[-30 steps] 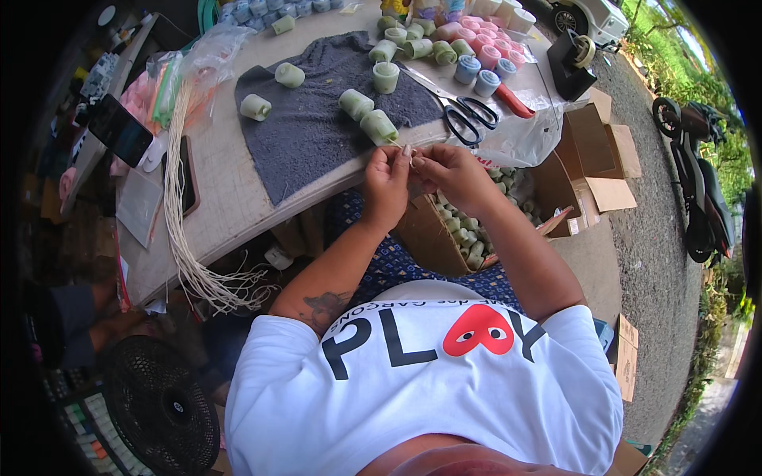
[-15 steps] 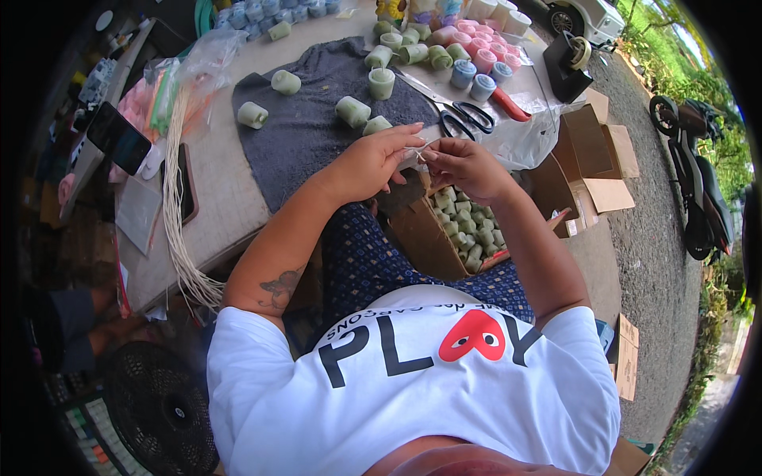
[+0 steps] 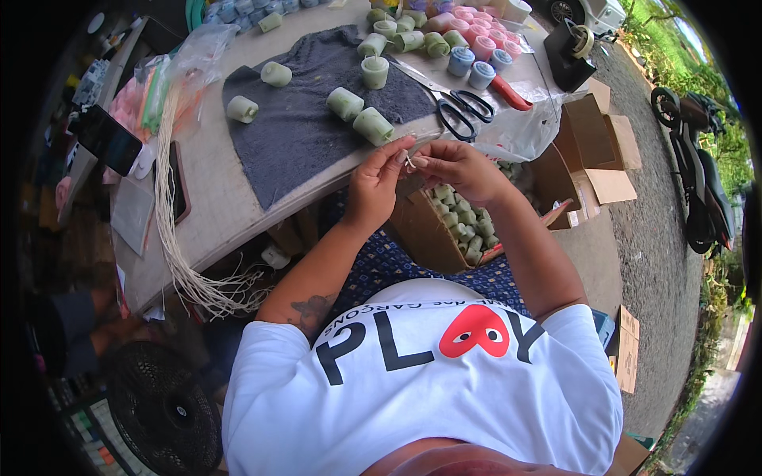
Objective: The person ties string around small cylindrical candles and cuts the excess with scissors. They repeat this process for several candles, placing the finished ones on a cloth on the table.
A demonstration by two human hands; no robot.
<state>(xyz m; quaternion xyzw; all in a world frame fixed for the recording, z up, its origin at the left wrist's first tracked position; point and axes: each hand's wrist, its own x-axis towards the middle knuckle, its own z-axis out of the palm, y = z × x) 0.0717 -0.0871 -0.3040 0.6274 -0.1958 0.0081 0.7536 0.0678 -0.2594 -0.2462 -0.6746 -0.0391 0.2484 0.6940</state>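
My left hand (image 3: 377,184) and my right hand (image 3: 454,170) meet at the table's front edge, both pinching a short piece of white cord (image 3: 409,160). Just beyond my fingertips, a pale green cylindrical candle (image 3: 372,125) lies on a dark grey cloth (image 3: 278,159), among several others. Scissors with black handles (image 3: 459,109) lie to the upper right of my hands. Below them, an open cardboard box (image 3: 429,238) holds several similar green pieces (image 3: 468,230). A bundle of long white cords (image 3: 175,214) hangs over the table's left front.
Pink (image 3: 480,47) and blue pieces (image 3: 460,61) stand at the back right, near a red-handled tool (image 3: 512,94) and a tape dispenser (image 3: 570,59). A phone (image 3: 111,140) stands left. More boxes (image 3: 603,182) are at the right, a fan (image 3: 159,404) lower left.
My left hand tipped over with fingers extended half a second ago, and is now upright again, pinching the cord beside my right hand, which has shifted little.
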